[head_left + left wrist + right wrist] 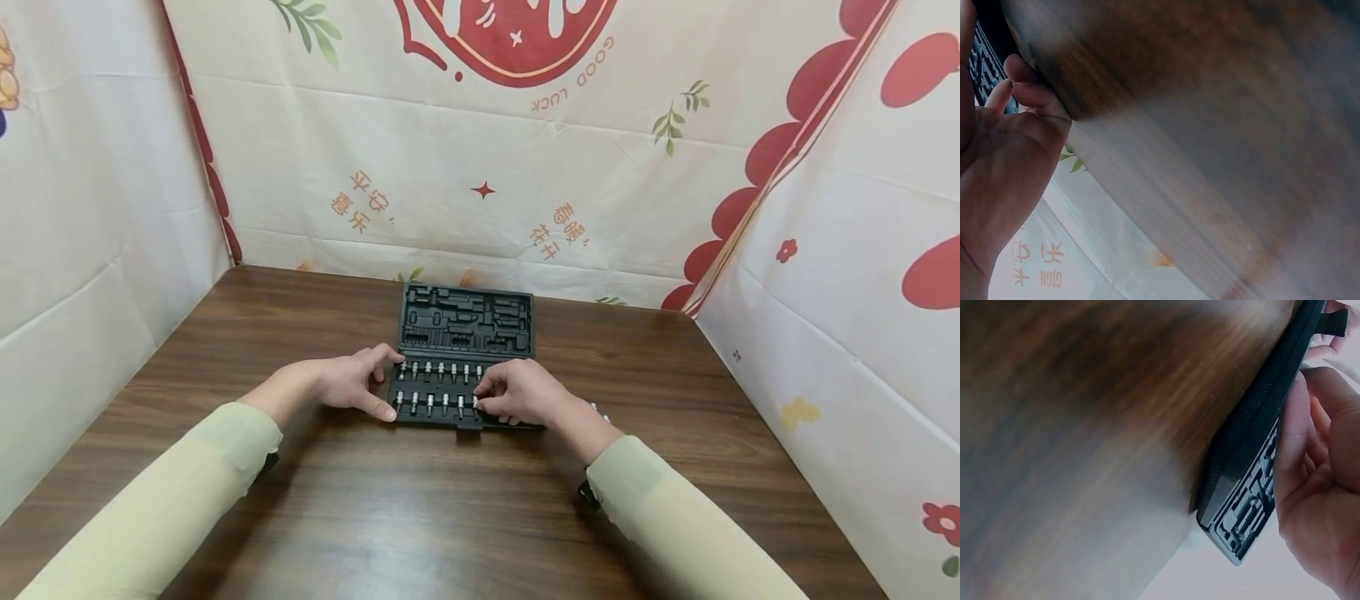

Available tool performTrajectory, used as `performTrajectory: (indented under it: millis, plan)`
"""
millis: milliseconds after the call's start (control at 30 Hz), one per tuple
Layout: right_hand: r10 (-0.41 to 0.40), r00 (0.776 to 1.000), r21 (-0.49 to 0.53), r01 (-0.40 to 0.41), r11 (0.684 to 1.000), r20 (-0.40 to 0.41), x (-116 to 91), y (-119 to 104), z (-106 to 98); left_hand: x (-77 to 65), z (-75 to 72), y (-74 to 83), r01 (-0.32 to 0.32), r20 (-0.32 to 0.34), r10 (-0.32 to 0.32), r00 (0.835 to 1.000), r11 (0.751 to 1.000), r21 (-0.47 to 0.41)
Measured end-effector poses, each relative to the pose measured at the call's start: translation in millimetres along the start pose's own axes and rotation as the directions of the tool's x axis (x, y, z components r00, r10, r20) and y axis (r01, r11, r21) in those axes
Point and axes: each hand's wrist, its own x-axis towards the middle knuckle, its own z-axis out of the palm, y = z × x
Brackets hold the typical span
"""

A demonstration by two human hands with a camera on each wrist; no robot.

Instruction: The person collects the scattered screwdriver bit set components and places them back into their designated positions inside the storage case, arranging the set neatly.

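Observation:
A black plastic case [465, 342] of bit sockets lies open on the table, its moulded lid [467, 321] folded back. Two rows of silver bit sockets [446, 403] stand in its tray. My left hand [352, 381] holds the case at its left end, thumb by the front corner and forefinger near the hinge. Over the tray's right part, my right hand [525, 392] pinches a bit socket [476, 402] at the right of the front row. That hand hides the slots beneath it. In the right wrist view, its curled fingers [1294, 434] sit close over the case.
The case stands toward the back of a brown wooden table [405, 508]. A few small silver pieces [600, 412] lie to the right, partly behind the right forearm. Printed cloth walls [480, 150] close off the back and both sides.

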Motion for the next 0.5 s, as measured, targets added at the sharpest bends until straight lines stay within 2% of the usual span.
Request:
performTrajectory:
  millis: [267, 500]
  plan:
    - [-0.037, 0.999, -0.043, 0.037, 0.998, 0.008, -0.6, 1.9, -0.4, -0.3, 1.6, 1.7, -0.003, -0.002, 0.003, 1.000, 1.000, 0.006]
    - [-0.016, 0.999, -0.013, 0.017, 1.000, 0.032, 1.1, -3.2, -3.0, -2.2, -0.2, 3.0, -0.007, -0.005, 0.007, 1.000, 1.000, 0.001]
